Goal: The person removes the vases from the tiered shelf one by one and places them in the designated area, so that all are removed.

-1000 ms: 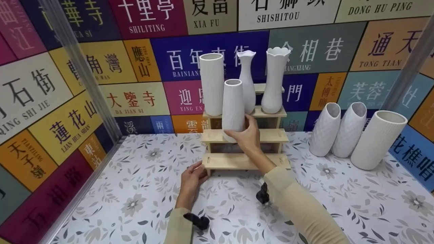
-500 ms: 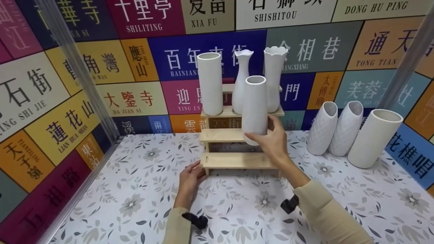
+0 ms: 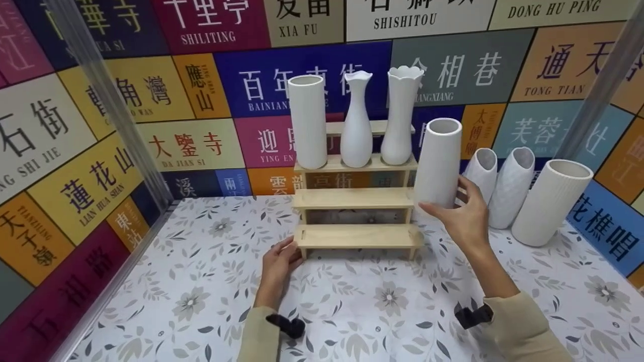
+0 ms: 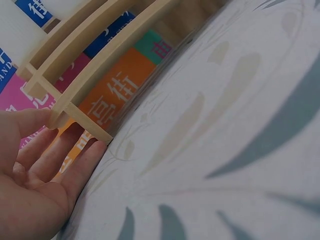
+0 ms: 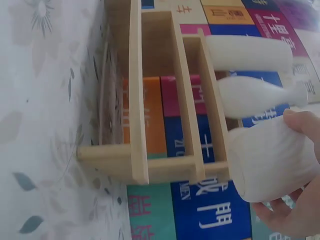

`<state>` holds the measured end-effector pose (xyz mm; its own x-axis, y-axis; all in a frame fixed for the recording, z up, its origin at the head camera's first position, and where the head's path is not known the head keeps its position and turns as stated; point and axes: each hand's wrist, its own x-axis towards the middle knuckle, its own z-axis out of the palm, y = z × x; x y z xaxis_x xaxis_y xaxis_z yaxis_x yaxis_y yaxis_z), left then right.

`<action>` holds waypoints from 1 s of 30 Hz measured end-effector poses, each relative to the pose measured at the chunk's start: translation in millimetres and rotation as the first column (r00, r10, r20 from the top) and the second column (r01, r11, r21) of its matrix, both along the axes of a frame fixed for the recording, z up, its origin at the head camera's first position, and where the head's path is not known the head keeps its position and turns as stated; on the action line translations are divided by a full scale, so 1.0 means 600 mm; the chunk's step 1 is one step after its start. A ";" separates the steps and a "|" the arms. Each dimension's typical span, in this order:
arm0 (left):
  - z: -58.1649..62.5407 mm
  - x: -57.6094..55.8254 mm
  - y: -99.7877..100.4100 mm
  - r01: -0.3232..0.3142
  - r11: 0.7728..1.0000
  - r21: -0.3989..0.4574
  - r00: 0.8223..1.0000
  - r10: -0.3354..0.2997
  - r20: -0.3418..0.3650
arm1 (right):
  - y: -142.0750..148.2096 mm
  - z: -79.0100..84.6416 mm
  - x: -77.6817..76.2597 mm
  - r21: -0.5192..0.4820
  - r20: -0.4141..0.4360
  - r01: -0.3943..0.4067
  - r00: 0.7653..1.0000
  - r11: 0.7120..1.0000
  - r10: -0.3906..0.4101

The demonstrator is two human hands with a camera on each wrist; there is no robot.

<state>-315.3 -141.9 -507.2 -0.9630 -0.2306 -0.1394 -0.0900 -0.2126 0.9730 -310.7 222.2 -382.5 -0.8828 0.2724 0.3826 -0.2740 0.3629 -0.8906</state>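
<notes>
In the head view my right hand (image 3: 465, 216) grips a white tapered vase (image 3: 438, 163) near its base, thumb at the front. The vase is upright and held off the table, just right of the stepped wooden stand (image 3: 357, 236). In the right wrist view the vase (image 5: 272, 160) has faint ridges. My left hand (image 3: 277, 264) holds the stand's lower left front corner; the left wrist view has its thumb on the shelf end and its fingers by the leg. On an upper shelf stand a straight ribbed vase (image 3: 308, 123), a slim-necked vase (image 3: 357, 125) and a scallop-rimmed vase (image 3: 401, 118).
Two slant-mouthed textured vases (image 3: 512, 191) (image 3: 482, 173) and a wide ribbed vase (image 3: 551, 206) stand on the table at the right. The tabletop (image 3: 211, 281) has a leaf-and-flower pattern. Behind it rises a wall (image 3: 453, 65) of colourful sign panels.
My right hand has carried the tapered vase rightward, from in front of the stand's shelves to beside the stand. The left hand stays at the stand's corner.
</notes>
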 end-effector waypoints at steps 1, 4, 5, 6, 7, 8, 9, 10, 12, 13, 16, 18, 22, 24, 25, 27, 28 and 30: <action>0.000 0.000 0.000 0.004 1.000 -0.003 1.000 -0.004 0.000 | 0.008 -0.002 0.001 -0.008 0.014 0.008 1.000 1.000 -0.008; 0.000 0.000 -0.001 0.004 1.000 -0.015 1.000 -0.004 0.011 | 0.031 -0.007 0.003 -0.016 0.046 0.044 0.998 0.999 -0.043; 0.000 0.000 -0.001 0.005 1.000 -0.015 1.000 -0.005 0.015 | 0.038 -0.008 0.002 -0.013 0.054 0.061 0.997 0.998 -0.060; 0.000 0.001 -0.001 0.007 1.000 -0.012 1.000 -0.007 0.013 | 0.046 -0.010 0.001 -0.010 0.065 0.077 0.995 0.997 -0.076; 0.000 0.001 -0.002 0.007 1.000 -0.010 1.000 -0.006 0.016 | 0.053 -0.011 -0.001 -0.010 0.074 0.092 0.993 0.996 -0.091; 0.000 0.001 -0.002 0.006 1.000 -0.009 1.000 -0.006 0.015 | 0.061 -0.013 -0.003 -0.009 0.085 0.107 0.991 0.994 -0.106; 0.000 0.001 -0.002 0.008 1.000 -0.009 1.000 -0.007 0.014 | 0.068 -0.014 -0.005 -0.011 0.098 0.121 0.988 0.993 -0.120; 0.000 0.000 -0.002 0.010 1.000 -0.015 1.000 -0.010 0.013 | 0.076 -0.016 -0.007 -0.012 0.116 0.137 0.984 0.991 -0.134; 0.000 -0.001 -0.002 0.017 1.000 -0.020 1.000 -0.016 0.014 | 0.091 -0.020 -0.010 -0.014 0.148 0.163 0.976 0.987 -0.159; 0.000 -0.001 -0.003 0.017 1.000 -0.021 1.000 -0.017 0.016 | 0.098 -0.023 -0.012 -0.017 0.163 0.174 0.972 0.985 -0.169; 0.001 0.000 -0.002 0.021 1.000 -0.021 1.000 -0.020 0.014 | 0.120 -0.033 -0.016 -0.013 0.190 0.210 0.960 0.978 -0.204; 0.003 0.001 -0.001 0.019 1.000 -0.013 1.000 -0.019 0.015 | 0.135 -0.038 -0.017 -0.011 0.211 0.232 0.951 0.973 -0.224; 0.002 0.000 0.001 0.016 1.000 -0.008 1.000 -0.016 0.017 | 0.160 -0.054 -0.021 -0.010 0.274 0.268 0.927 0.963 -0.255; 0.002 0.000 0.001 0.010 1.000 -0.005 1.000 -0.010 0.013 | 0.171 -0.063 -0.024 -0.005 0.296 0.276 0.918 0.961 -0.262; 0.002 0.000 0.000 0.010 1.000 -0.001 1.000 -0.010 0.003 | 0.176 -0.068 -0.025 0.001 0.302 0.277 0.916 0.961 -0.264; 0.002 0.000 0.000 0.006 1.000 -0.006 1.000 -0.006 -0.003 | 0.186 -0.077 -0.026 0.012 0.313 0.277 0.912 0.961 -0.267; 0.001 0.000 0.000 0.004 1.000 -0.007 1.000 -0.004 -0.004 | 0.191 -0.082 -0.026 0.020 0.314 0.277 0.911 0.961 -0.269; 0.001 0.000 0.000 0.006 1.000 -0.007 1.000 -0.006 -0.010 | 0.199 -0.090 -0.026 0.028 0.320 0.278 0.908 0.960 -0.272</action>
<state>-315.6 -141.8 -506.6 -0.9658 -0.2253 -0.1281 -0.0815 -0.2054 0.9753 -326.1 341.6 -436.7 -0.8461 0.5258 0.0878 0.1322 0.3666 -0.9209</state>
